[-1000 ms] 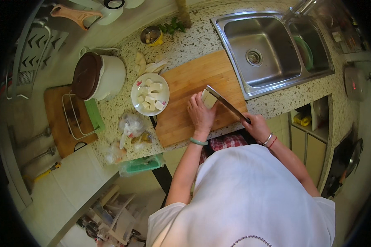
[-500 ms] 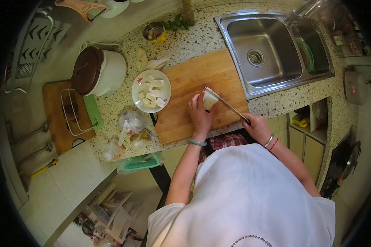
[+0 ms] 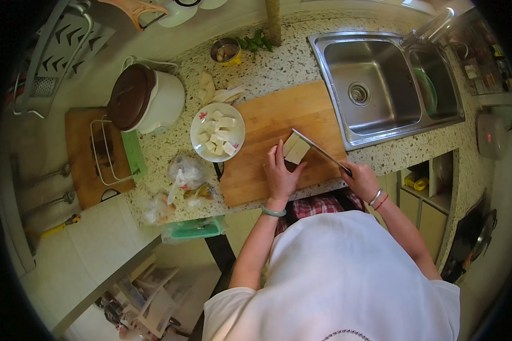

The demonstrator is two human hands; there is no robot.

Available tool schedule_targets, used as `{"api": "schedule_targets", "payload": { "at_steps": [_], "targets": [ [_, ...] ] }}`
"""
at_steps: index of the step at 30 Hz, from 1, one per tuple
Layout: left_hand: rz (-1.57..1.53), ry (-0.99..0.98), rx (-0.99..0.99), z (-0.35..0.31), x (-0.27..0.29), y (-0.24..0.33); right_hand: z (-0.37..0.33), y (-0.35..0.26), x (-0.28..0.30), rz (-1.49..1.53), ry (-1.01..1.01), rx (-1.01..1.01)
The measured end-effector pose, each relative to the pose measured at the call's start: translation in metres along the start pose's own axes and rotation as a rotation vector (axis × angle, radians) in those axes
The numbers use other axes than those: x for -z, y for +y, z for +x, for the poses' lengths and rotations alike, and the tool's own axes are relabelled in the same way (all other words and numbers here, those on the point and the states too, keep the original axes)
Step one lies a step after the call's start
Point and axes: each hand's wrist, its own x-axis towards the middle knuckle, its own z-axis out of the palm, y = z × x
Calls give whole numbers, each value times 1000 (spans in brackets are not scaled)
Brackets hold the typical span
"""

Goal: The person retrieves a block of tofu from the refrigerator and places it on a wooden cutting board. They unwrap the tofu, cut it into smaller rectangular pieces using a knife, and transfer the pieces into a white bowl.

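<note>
A pale, tofu-like block (image 3: pixel 296 149) lies on the wooden cutting board (image 3: pixel 256 179), a line running across its top. My left hand (image 3: pixel 282 177) steadies it, fingers at its left side and thumb by its near edge. In my right hand (image 3: pixel 362 180) is the black handle of a kitchen knife (image 3: pixel 320 149). Its blade slants up and left along the block's right edge; I cannot tell whether it is cutting in. Left of the board, partly against it, a white plate (image 3: pixel 201 149) with a red pattern holds several pale cubes (image 3: pixel 217 138).
Right of the board is a steel double sink (image 3: pixel 375 122). Pale peel-like scraps (image 3: pixel 224 94) lie behind the plate, near a small yellow-sided bowl (image 3: pixel 226 52) and green leaves (image 3: pixel 256 42). A brown-lidded white pot (image 3: pixel 162 102) and plastic bags (image 3: pixel 186 172) stand at left.
The view has shifted slightly. My left fingers have drawn back off the block's top, and the line across it now shows. The knife stays along the block's right side.
</note>
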Motion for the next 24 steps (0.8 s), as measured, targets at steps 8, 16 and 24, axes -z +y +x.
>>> {"api": "schedule_targets", "payload": {
  "at_steps": [8, 16, 24],
  "targets": [
    [93, 36, -41, 0, -4, -2, -3, 2, 2, 35, 61, 59],
    [109, 50, -73, 5, -6, 5, -17, -10, 2, 135, 60, 22],
    [43, 102, -47, 8, -11, 5, -21, -7, -2, 107, 36, 53]
  ]
}}
